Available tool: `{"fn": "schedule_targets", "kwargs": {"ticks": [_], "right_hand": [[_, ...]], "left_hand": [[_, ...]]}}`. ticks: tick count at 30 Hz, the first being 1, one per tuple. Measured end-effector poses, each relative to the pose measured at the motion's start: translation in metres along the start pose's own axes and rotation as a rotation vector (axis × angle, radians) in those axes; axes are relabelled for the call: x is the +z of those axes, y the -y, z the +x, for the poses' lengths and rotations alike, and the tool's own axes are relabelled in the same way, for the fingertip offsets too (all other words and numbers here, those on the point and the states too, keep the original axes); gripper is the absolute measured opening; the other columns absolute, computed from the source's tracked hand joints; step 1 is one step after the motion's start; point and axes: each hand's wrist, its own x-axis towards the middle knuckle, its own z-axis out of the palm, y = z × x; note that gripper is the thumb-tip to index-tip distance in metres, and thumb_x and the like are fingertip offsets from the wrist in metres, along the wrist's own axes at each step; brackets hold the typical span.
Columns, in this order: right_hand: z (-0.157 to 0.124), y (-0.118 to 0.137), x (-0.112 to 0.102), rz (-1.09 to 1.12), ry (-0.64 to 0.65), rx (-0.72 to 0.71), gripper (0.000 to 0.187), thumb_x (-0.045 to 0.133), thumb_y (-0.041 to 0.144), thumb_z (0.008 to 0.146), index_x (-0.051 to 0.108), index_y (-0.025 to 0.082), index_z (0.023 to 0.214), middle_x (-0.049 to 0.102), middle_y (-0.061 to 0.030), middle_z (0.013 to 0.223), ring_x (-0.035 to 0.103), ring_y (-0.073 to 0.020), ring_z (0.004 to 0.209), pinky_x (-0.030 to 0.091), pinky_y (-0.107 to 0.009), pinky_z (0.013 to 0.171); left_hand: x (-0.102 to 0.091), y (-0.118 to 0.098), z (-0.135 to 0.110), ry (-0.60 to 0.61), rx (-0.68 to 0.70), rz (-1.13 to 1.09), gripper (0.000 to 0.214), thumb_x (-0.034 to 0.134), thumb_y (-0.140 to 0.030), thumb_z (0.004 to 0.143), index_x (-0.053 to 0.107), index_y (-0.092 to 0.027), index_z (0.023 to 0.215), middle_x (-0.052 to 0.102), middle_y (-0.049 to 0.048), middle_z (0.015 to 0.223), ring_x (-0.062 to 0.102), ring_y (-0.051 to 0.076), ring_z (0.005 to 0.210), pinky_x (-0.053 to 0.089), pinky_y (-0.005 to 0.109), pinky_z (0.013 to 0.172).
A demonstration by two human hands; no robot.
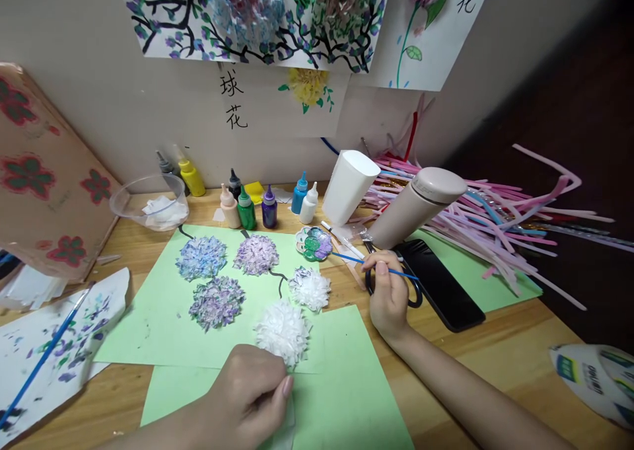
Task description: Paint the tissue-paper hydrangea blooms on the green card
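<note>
My right hand [389,295] is closed on a thin blue paintbrush [357,261], whose tip reaches the small flower-shaped paint palette [314,243]. My left hand [252,392] is curled at the near edge of the green paper [163,318], its fingers pinched on a bit of white tissue beside a white paper flower [282,331]. Another white flower [310,287] lies just beyond it. Three painted tissue flowers, blue [201,257], purple [255,254] and mixed [216,300], sit on the same sheet. Black scissors [415,295] lie under my right hand.
Small paint bottles [246,209] line the wall, with a clear bowl [148,202] at left. A white cup [349,186], a beige flask [416,205], a black phone [438,285] and a heap of pipe cleaners [495,219] lie right. A second brush [44,354] rests on stained paper.
</note>
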Motion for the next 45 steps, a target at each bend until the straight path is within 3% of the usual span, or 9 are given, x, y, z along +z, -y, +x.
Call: {"fn": "schedule_targets", "kwargs": {"ticks": [6, 9, 13, 17, 22, 30, 34, 39, 45], "right_hand": [[0.0002, 0.0, 0.0008, -0.019, 0.015, 0.045, 0.027, 0.032, 0.029, 0.096, 0.05, 0.021, 0.077, 0.051, -0.0018, 0.076, 0.05, -0.0174, 0.077, 0.038, -0.032, 0.072], [-0.0003, 0.0001, 0.0006, -0.006, -0.024, 0.005, 0.028, 0.031, 0.027, 0.096, 0.049, 0.021, 0.075, 0.05, -0.0016, 0.075, 0.049, -0.0174, 0.076, 0.038, -0.033, 0.073], [-0.0006, -0.0005, 0.0001, -0.049, 0.041, 0.002, 0.027, 0.032, 0.026, 0.095, 0.05, 0.021, 0.076, 0.051, -0.0019, 0.074, 0.048, -0.0179, 0.077, 0.037, -0.033, 0.072], [-0.0006, -0.0011, -0.0003, -0.074, -0.001, -0.032, 0.027, 0.031, 0.026, 0.095, 0.049, 0.022, 0.075, 0.051, -0.002, 0.073, 0.048, -0.0189, 0.077, 0.037, -0.035, 0.072], [-0.0017, -0.0006, -0.0013, -0.133, 0.085, -0.094, 0.025, 0.032, 0.024, 0.095, 0.048, 0.023, 0.076, 0.052, -0.0016, 0.072, 0.049, -0.0193, 0.075, 0.035, -0.036, 0.073], [-0.0018, 0.0017, -0.0026, -0.165, 0.083, -0.13, 0.024, 0.032, 0.019, 0.093, 0.048, 0.023, 0.076, 0.052, -0.0009, 0.072, 0.048, -0.0184, 0.074, 0.034, -0.036, 0.072], [-0.0015, 0.0039, -0.003, -0.154, 0.022, -0.163, 0.023, 0.03, 0.018, 0.094, 0.047, 0.022, 0.078, 0.051, -0.0013, 0.072, 0.047, -0.0184, 0.073, 0.033, -0.036, 0.072], [-0.0009, 0.0043, -0.0029, -0.19, 0.071, -0.142, 0.024, 0.031, 0.019, 0.094, 0.047, 0.022, 0.076, 0.052, -0.0015, 0.072, 0.046, -0.019, 0.076, 0.033, -0.035, 0.072], [-0.002, 0.0036, -0.0024, -0.115, -0.034, -0.224, 0.024, 0.031, 0.018, 0.093, 0.05, 0.022, 0.079, 0.052, -0.0018, 0.074, 0.049, -0.0187, 0.076, 0.035, -0.035, 0.071]], "left_hand": [[-0.0004, -0.0005, 0.0014, -0.001, 0.005, -0.002, 0.031, 0.035, -0.004, 0.083, 0.016, -0.022, 0.068, 0.019, -0.0052, 0.055, 0.021, 0.011, 0.045, 0.018, 0.026, 0.046], [-0.0003, -0.0017, 0.0011, -0.008, 0.004, 0.001, 0.031, 0.036, -0.004, 0.083, 0.016, -0.022, 0.068, 0.019, -0.0052, 0.056, 0.021, 0.011, 0.045, 0.018, 0.026, 0.046], [-0.0004, -0.0023, 0.0013, -0.021, 0.003, -0.005, 0.031, 0.035, -0.004, 0.082, 0.016, -0.022, 0.067, 0.018, -0.0055, 0.055, 0.019, 0.011, 0.044, 0.018, 0.026, 0.045], [-0.0012, -0.0024, 0.0021, -0.016, -0.001, -0.008, 0.031, 0.035, -0.004, 0.082, 0.016, -0.022, 0.066, 0.018, -0.0058, 0.054, 0.019, 0.011, 0.043, 0.018, 0.026, 0.045], [-0.0003, -0.0013, 0.0012, -0.011, 0.003, -0.003, 0.03, 0.035, -0.005, 0.084, 0.016, -0.022, 0.068, 0.018, -0.0054, 0.055, 0.021, 0.011, 0.044, 0.018, 0.026, 0.046], [-0.0011, -0.0013, 0.0029, -0.009, 0.003, -0.018, 0.03, 0.035, -0.004, 0.084, 0.015, -0.022, 0.069, 0.018, -0.0053, 0.056, 0.021, 0.011, 0.045, 0.018, 0.026, 0.046], [-0.0007, -0.0017, 0.0027, -0.009, 0.006, -0.019, 0.03, 0.035, -0.004, 0.084, 0.016, -0.022, 0.069, 0.018, -0.0052, 0.056, 0.02, 0.011, 0.045, 0.018, 0.026, 0.046], [0.0002, -0.0002, 0.0003, -0.013, 0.003, -0.019, 0.03, 0.036, -0.004, 0.084, 0.016, -0.022, 0.07, 0.019, -0.0051, 0.056, 0.02, 0.011, 0.045, 0.017, 0.026, 0.046], [0.0001, 0.0001, 0.0014, -0.02, 0.004, -0.022, 0.031, 0.037, -0.004, 0.083, 0.016, -0.022, 0.069, 0.019, -0.0054, 0.056, 0.02, 0.011, 0.045, 0.017, 0.025, 0.046]]}}
